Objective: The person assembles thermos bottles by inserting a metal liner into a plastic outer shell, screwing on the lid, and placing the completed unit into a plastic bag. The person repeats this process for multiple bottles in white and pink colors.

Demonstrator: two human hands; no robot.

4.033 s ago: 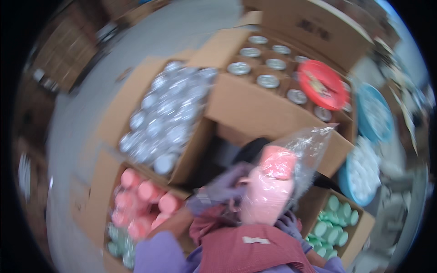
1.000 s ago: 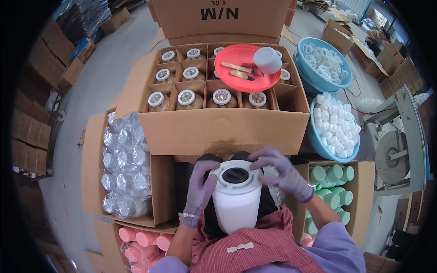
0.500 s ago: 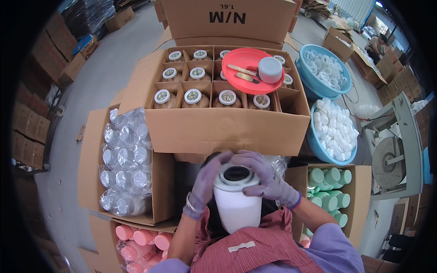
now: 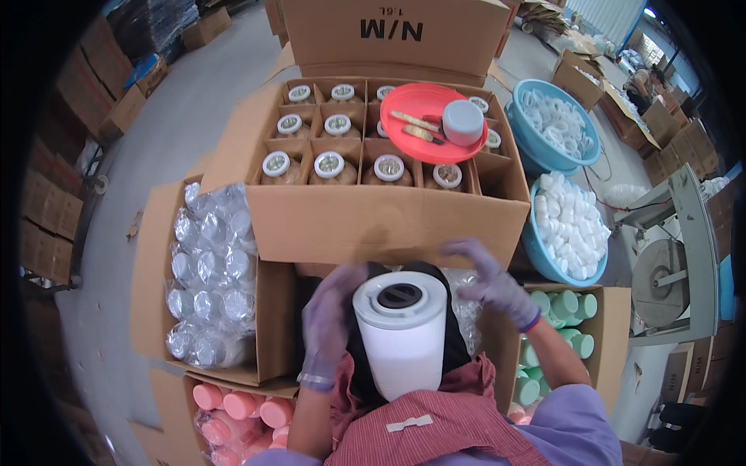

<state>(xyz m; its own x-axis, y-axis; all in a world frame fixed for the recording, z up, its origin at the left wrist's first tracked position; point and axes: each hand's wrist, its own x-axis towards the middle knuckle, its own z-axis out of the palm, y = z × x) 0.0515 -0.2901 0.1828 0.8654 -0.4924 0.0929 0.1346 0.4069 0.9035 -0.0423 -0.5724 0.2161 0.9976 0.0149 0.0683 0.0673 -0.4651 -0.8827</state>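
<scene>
A white cylindrical container stands upright on my lap, tilted slightly toward me. Its top has a wide pale collar with a dark round centre; I cannot tell if that is a hole or a plug. My left hand, in a light purple glove and blurred, is beside the container's left side with fingers extended, holding nothing. My right hand, gloved the same way, is spread to the right of the collar, apart from it and holding nothing.
Ahead is a divided cardboard box of ring-necked bottles, with a red tray on top. Blue basins hold white parts at right. Boxes of clear-wrapped, pink and green plastic pieces surround me. Another person is far right.
Both hands have come off the container's top and moved apart, left hand to the left and right hand to the right. The container's top now shows fully and sits closer to upright.
</scene>
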